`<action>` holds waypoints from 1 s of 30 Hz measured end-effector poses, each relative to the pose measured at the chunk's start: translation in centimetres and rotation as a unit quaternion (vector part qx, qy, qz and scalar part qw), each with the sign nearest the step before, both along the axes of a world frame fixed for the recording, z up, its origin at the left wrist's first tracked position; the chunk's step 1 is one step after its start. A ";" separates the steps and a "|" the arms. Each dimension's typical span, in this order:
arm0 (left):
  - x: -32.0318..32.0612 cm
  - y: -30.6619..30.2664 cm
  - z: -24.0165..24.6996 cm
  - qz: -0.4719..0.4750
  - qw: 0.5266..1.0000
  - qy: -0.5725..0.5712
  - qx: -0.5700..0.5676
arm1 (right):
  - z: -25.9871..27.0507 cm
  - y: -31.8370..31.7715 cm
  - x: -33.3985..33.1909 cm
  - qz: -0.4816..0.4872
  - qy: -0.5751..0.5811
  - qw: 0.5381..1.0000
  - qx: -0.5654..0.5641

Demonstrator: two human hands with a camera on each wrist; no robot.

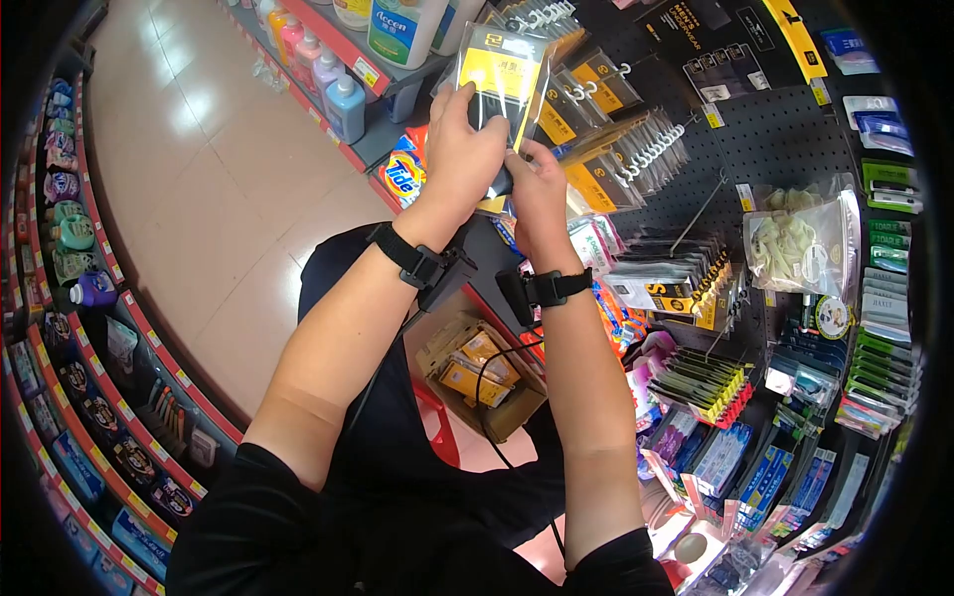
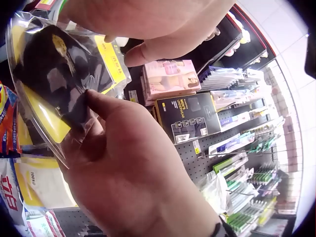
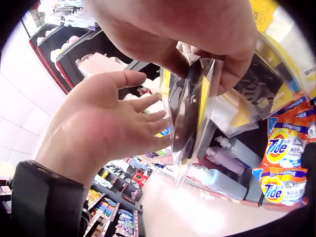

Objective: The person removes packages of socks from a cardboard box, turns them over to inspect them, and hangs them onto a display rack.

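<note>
A clear packet with a yellow label and dark contents (image 1: 505,81) (image 2: 52,74) (image 3: 185,111) is held up in front of the shelf. My right hand (image 1: 540,194) (image 2: 128,163) (image 3: 182,29) pinches its lower edge between thumb and fingers. Against its other side lies my left hand (image 1: 459,159) (image 2: 148,24) (image 3: 101,116), palm turned to the packet, with the fingers extended and the fingertips at the plastic. Both hands are close together, and part of the packet is hidden behind them.
Similar packets (image 1: 596,184) hang on hooks from a black pegboard (image 1: 720,149) at the right. Bottles (image 1: 343,104) stand on the shelf at the left, above Tide bags (image 1: 402,171). Below the arms is a cardboard box (image 1: 517,407) holding yellow packets (image 1: 475,382). A black cable hangs near it.
</note>
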State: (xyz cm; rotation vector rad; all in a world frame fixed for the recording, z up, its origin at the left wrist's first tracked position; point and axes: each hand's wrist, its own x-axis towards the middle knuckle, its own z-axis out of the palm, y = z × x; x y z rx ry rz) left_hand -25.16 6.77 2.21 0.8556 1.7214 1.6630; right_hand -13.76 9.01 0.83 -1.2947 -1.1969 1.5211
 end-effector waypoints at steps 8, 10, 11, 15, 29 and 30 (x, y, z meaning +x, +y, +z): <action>0.2 0.3 -1.1 0.021 0.995 0.090 0.026 | -1.8 1.7 -1.3 0.012 0.032 0.998 -0.048; 0.2 0.3 -1.2 0.021 0.996 0.079 0.039 | -2.4 2.2 -1.9 0.043 0.073 0.991 -0.104; 0.2 0.3 -1.3 0.022 0.996 0.068 0.053 | -2.7 2.5 -2.2 0.043 0.073 0.991 -0.104; 0.3 0.3 -0.9 -0.007 0.999 0.015 0.042 | -4.1 3.6 -3.0 0.079 0.110 0.978 -0.159; 0.7 0.3 -0.7 -0.056 0.998 -0.030 -0.019 | -6.8 3.2 -2.9 0.119 -0.031 0.992 0.017; 0.8 0.3 -0.9 -0.056 0.998 -0.030 -0.019 | -6.8 3.0 -2.9 0.121 -0.025 0.992 0.016</action>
